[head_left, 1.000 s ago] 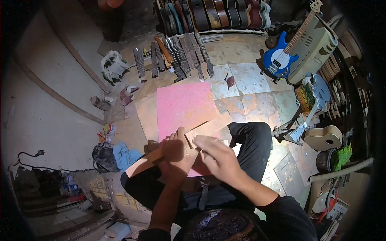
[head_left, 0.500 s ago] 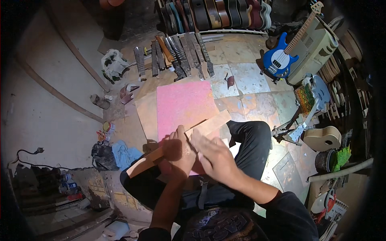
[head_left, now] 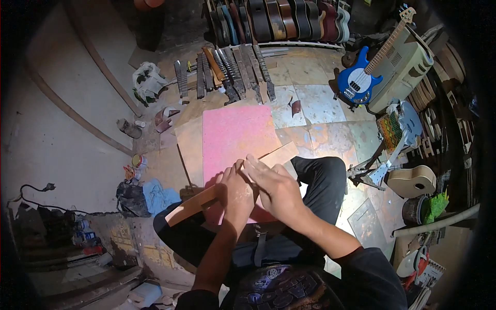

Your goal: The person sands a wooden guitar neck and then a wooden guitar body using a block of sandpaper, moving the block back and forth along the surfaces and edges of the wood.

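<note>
A long, flat strip of pale wood [head_left: 281, 154] lies slantwise across my lap, its near-left end over my left thigh and its far-right end by my right knee. My left hand [head_left: 236, 195] is closed round the middle of the strip. Close beside it, my right hand [head_left: 279, 192] presses on the strip with its fingers held together and pointing up and left. Whether anything lies under those fingers is hidden. Beneath the wood and both hands is a pink board [head_left: 235, 132].
Several guitar necks [head_left: 227, 70] lie on the floor ahead, before a row of guitar bodies [head_left: 294, 20]. A blue bass guitar [head_left: 359, 80] leans at the far right. An unfinished guitar body [head_left: 412, 181] is to the right. At the left lie a black bag [head_left: 132, 197] and a blue cloth [head_left: 159, 195].
My right hand, smeared by motion before, is now sharper, with its fingertips slightly higher and next to my left knuckles. The strip stays in nearly the same place.
</note>
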Demonstrator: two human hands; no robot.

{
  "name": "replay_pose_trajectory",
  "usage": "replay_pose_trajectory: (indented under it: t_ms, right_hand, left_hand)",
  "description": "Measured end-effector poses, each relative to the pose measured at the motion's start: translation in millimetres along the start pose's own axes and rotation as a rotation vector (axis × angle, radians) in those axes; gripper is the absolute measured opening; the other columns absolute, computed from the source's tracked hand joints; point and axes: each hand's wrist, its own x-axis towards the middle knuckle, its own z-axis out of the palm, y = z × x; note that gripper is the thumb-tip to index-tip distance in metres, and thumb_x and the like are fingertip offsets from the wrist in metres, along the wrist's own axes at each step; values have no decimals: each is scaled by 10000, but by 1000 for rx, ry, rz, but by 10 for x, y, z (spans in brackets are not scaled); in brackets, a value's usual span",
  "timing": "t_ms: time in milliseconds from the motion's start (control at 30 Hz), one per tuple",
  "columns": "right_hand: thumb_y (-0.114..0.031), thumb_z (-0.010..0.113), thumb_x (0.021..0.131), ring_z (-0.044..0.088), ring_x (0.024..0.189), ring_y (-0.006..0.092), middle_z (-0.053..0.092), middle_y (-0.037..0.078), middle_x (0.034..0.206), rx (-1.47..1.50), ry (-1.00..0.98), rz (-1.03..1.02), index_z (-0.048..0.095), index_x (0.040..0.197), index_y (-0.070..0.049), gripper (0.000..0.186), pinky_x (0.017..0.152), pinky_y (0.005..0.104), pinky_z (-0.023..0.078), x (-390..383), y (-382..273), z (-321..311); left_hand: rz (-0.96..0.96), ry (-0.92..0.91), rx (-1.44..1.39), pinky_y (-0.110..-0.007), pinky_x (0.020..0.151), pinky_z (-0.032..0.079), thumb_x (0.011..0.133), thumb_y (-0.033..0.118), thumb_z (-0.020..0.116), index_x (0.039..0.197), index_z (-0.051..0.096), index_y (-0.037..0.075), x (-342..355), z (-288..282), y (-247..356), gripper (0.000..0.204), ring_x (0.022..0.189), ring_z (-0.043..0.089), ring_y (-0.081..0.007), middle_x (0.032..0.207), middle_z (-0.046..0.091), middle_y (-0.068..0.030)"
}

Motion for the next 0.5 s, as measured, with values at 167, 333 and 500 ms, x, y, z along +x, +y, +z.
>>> replay_pose_trajectory:
  t_ms: [167, 333, 500]
  right_hand:
    - [128, 654, 754, 675, 884, 351, 664, 168, 1467, -7, 19, 3, 677, 1437, -86, 716, 794, 387, 552, -24, -40, -30]
    - [125, 659, 758, 660, 861, 340, 679, 157, 1452, -33, 24, 28, 702, 1412, -87, 689, 800, 381, 546, 139, -38, -46]
    - [124, 668, 749, 647, 890, 336, 656, 152, 1489, -53, -7, 27, 695, 1418, -78, 699, 822, 367, 545, 80, -4, -52]
  left_hand:
    - [-3, 2, -20, -516, 825, 473, 872, 191, 730, 1134, 585, 16, 45, -99, -23, 347, 959, 665, -436, 907, 698, -203]
    - [-11, 8, -57, -527, 815, 476, 880, 169, 705, 1112, 589, 21, 114, -141, 49, 299, 949, 671, -442, 905, 699, -213]
    - [-1, 15, -19, -527, 809, 483, 879, 203, 729, 1112, 580, 32, 76, -57, 39, 325, 945, 668, -437, 897, 696, -201]
